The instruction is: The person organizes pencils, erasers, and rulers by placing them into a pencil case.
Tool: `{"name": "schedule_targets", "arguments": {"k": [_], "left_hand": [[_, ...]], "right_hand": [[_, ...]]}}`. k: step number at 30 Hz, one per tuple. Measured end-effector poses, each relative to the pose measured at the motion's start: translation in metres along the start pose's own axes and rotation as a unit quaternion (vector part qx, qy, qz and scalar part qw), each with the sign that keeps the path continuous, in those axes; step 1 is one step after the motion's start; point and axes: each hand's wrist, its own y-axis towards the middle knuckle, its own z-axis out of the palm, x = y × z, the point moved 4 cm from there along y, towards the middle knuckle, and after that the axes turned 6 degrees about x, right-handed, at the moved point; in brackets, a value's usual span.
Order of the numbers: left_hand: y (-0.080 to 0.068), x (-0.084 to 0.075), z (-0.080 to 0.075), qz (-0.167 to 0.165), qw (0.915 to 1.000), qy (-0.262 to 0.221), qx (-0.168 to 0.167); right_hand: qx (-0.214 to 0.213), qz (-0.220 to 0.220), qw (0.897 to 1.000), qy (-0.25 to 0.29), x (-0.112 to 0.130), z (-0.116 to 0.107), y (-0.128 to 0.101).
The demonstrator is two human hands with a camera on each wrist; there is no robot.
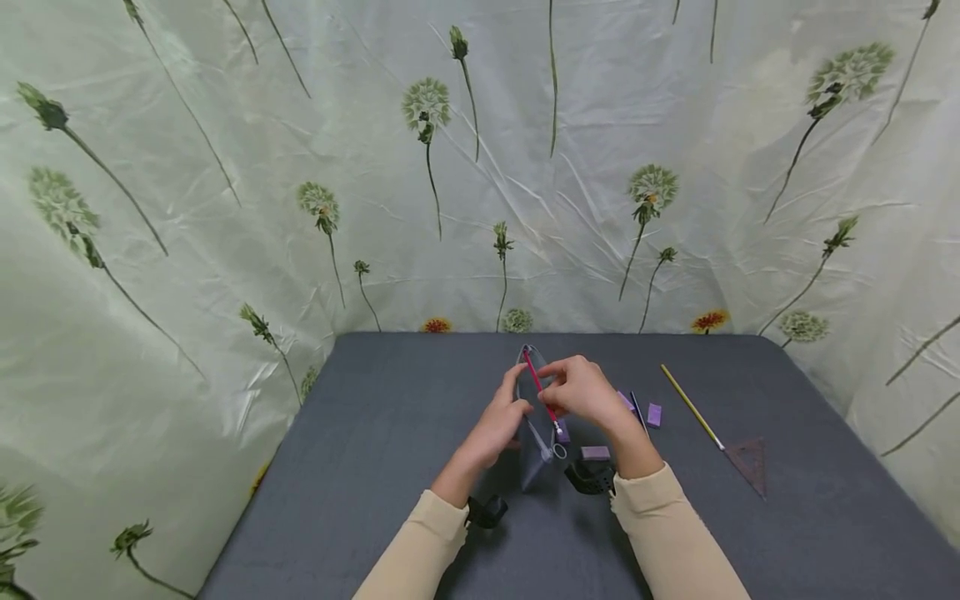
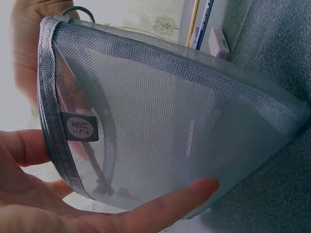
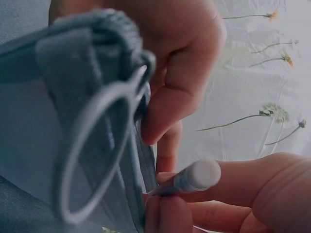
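A grey mesh zip pouch [image 2: 146,107] stands on the table with its top unzipped. My left hand [image 1: 495,421] grips one side of its opening; in the left wrist view the thumb [image 2: 170,204] lies along the outside of the mesh. A red pencil [image 1: 533,375] with a white eraser end lies lengthwise at the mouth of the pouch. My right hand [image 1: 585,392] pinches this pencil between thumb and fingers, beside the zip edge. A pull ring [image 3: 73,160] hangs at the pouch's near corner. How far the pencil sits inside cannot be told.
Right of the pouch lie several purple blocks, one block [image 1: 655,415] farther back and another block [image 1: 596,453] nearer. A dark pencil [image 1: 639,412] is among them. Farther right, a yellow pencil [image 1: 690,404] touches or nearly touches a reddish see-through set square [image 1: 752,467]. A flowered curtain [image 1: 480,167] hangs behind.
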Motion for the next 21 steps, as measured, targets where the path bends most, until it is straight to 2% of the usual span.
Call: {"name": "schedule_targets", "arguments": {"k": [10,16,21], "left_hand": [[-0.005,-0.001,-0.010,0.010,0.9982,0.053,-0.025],[-0.009,-0.008,-0.020,0.026,0.9909,0.127,-0.038],[-0.010,-0.011,-0.029,0.040,0.9861,0.157,-0.039]], "right_hand": [[-0.032,0.010,0.999,-0.029,0.004,0.006,-0.003],[-0.039,0.009,0.999,-0.025,0.004,0.010,-0.002],[-0.042,0.000,0.998,-0.035,0.006,0.011,0.000]]}}
